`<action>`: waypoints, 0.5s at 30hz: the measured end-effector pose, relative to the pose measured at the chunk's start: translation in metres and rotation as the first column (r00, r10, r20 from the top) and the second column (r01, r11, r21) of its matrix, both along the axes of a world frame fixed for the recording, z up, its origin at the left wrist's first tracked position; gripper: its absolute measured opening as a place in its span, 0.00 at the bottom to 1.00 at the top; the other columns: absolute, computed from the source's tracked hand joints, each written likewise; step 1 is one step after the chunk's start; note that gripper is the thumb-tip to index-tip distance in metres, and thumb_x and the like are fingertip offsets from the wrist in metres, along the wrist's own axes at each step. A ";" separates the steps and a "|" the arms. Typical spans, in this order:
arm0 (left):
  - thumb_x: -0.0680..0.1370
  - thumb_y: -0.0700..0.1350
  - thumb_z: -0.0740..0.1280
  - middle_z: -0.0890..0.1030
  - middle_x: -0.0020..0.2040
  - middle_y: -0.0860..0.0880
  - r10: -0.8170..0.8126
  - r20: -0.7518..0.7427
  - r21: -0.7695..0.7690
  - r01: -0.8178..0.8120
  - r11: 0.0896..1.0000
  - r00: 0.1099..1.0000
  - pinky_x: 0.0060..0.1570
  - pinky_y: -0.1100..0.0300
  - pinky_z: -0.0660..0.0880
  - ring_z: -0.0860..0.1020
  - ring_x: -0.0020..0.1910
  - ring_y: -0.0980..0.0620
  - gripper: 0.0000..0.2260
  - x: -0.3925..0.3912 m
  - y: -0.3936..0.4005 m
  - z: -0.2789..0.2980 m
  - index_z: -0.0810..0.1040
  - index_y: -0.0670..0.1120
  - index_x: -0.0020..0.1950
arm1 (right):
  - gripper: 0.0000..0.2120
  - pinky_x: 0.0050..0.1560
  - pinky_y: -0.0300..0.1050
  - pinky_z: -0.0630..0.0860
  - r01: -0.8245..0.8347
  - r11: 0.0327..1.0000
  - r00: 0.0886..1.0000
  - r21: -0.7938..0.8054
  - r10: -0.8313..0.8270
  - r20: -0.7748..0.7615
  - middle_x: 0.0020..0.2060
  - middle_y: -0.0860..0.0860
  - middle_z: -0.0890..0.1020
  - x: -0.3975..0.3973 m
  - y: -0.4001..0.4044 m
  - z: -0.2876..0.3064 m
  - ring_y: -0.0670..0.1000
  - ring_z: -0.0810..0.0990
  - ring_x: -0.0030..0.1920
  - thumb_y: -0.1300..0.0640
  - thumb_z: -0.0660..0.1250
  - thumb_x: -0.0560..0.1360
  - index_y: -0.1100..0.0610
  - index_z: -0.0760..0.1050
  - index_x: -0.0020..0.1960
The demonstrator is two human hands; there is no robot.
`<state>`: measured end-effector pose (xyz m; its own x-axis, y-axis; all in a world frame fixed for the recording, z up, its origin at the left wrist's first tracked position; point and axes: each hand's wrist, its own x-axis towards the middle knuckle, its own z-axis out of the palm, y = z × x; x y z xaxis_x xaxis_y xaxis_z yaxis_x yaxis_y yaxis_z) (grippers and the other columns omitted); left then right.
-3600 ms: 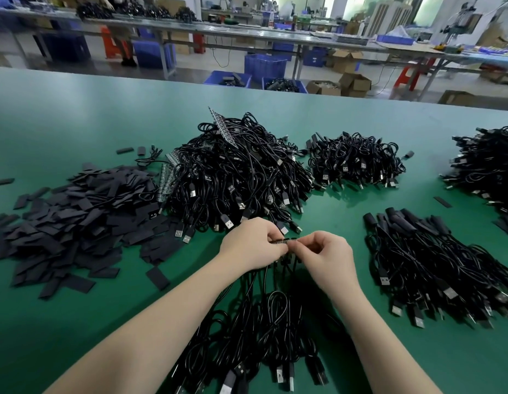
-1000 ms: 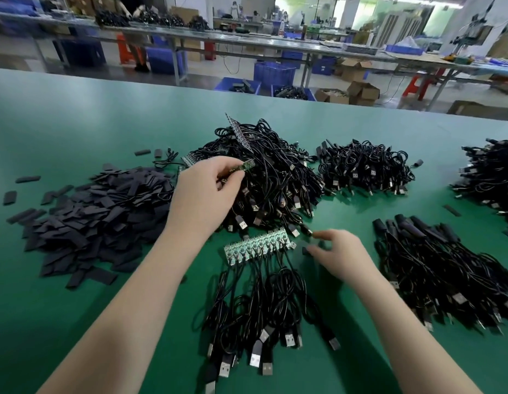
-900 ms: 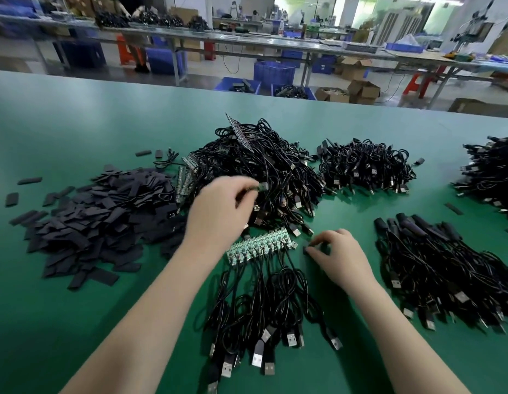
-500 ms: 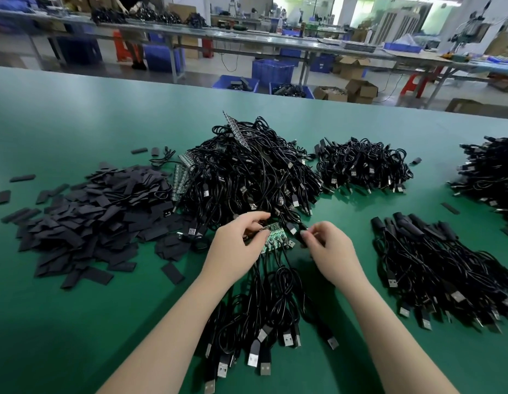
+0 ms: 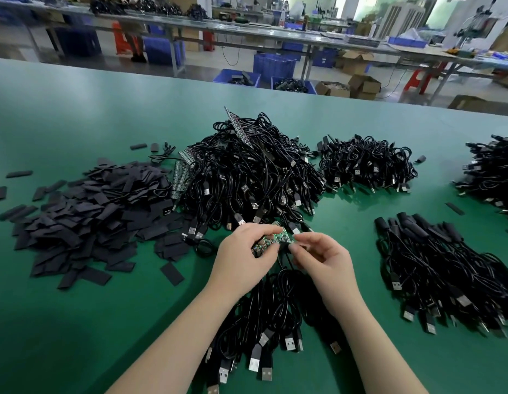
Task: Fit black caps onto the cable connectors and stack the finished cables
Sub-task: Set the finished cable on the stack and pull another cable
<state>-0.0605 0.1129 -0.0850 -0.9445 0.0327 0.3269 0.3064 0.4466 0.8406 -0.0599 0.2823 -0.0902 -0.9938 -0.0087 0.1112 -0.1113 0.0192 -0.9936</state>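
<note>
A green circuit-board strip (image 5: 271,242) is being held just above the green surface (image 5: 76,115) by both hands, seemingly so that its attached cables (image 5: 264,314) can hang toward the person with their plugs fanned out. The left hand (image 5: 242,258) is being curled round the strip's left part in a firm grip, probably to steady it; the right hand (image 5: 322,258) is pinching the strip's right end, where a cable leaves it. The black caps (image 5: 87,220) are being kept in a loose heap at the left, within reach, and the capped cables (image 5: 446,268) are being stacked at the right, well apart from the uncapped pile (image 5: 252,177) behind the hands
</note>
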 end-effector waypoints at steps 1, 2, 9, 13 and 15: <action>0.74 0.43 0.71 0.81 0.53 0.61 -0.026 -0.004 -0.010 0.026 1.000 1.000 0.55 0.77 0.67 0.76 0.56 0.66 0.13 0.000 -0.001 -0.001 0.82 0.58 0.56 | 0.11 0.40 0.37 0.77 -0.012 1.000 1.000 0.001 0.012 -0.002 0.34 0.47 0.82 0.001 0.000 0.000 0.47 0.79 0.36 0.64 0.74 0.74 0.47 0.84 0.45; 0.73 0.43 0.72 0.81 0.52 0.62 -0.046 -0.008 -0.012 0.046 0.999 0.999 0.56 0.74 0.69 0.77 0.56 0.65 0.14 0.000 -0.001 -0.001 0.83 0.58 0.55 | 0.11 0.39 0.38 0.77 -0.015 1.000 1.000 0.001 0.015 -0.001 0.33 0.47 0.79 0.001 0.000 0.000 0.47 0.77 0.35 0.63 0.74 0.74 0.47 0.83 0.45; 0.70 0.46 0.76 0.82 0.49 0.61 -0.088 -0.025 -0.013 0.087 0.996 0.996 0.56 0.64 0.74 0.78 0.55 0.62 0.13 0.002 -0.001 0.000 0.83 0.59 0.52 | 0.08 0.37 0.38 0.77 0.022 0.994 0.998 -0.111 -0.016 0.058 0.31 0.50 0.78 0.001 -0.001 -0.001 0.47 0.76 0.32 0.62 0.74 0.74 0.49 0.83 0.45; 0.69 0.50 0.77 0.82 0.48 0.62 -0.071 -0.016 0.000 0.071 0.997 0.997 0.55 0.66 0.74 0.79 0.53 0.63 0.12 0.003 -0.001 0.001 0.84 0.59 0.51 | 0.07 0.37 0.37 0.77 0.062 0.987 0.996 -0.149 -0.051 0.075 0.29 0.47 0.78 0.002 -0.002 -0.003 0.46 0.78 0.31 0.62 0.74 0.74 0.50 0.83 0.45; 0.69 0.49 0.78 0.82 0.47 0.62 -0.056 -0.019 0.017 0.056 0.998 0.998 0.54 0.68 0.73 0.79 0.52 0.63 0.12 0.003 0.000 0.002 0.84 0.59 0.51 | 0.07 0.37 0.36 0.76 0.051 0.987 0.996 -0.154 -0.039 0.080 0.29 0.47 0.79 0.002 -0.002 -0.002 0.45 0.78 0.31 0.62 0.74 0.74 0.51 0.83 0.44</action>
